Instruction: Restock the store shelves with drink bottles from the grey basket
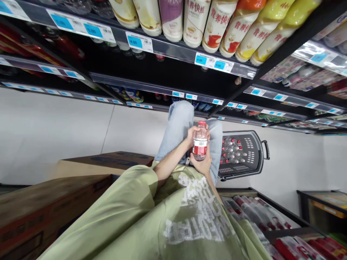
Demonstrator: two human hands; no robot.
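Over my lap, I hold a small clear plastic bottle (pixel 200 146) with a red cap and a red-and-white label. My left hand (pixel 191 134) wraps around its upper part, just below the cap. Lower down, my right hand (pixel 202 164) grips the bottle's base. The bottle stands roughly upright, label facing me. To the right of my legs, a dark shopping basket (pixel 251 146) with a handle rests on the floor. Inside it lie several clear bottles (pixel 231 150), many with red caps.
A shelf (pixel 168 47) of drinks with price tags spans the front, white and yellow drink bottles (pixel 211 25) along its upper level. Cardboard boxes (pixel 54 206) are stacked at my left. Behind the basket, packed bottles (pixel 257 213) fill a low rack at the lower right.
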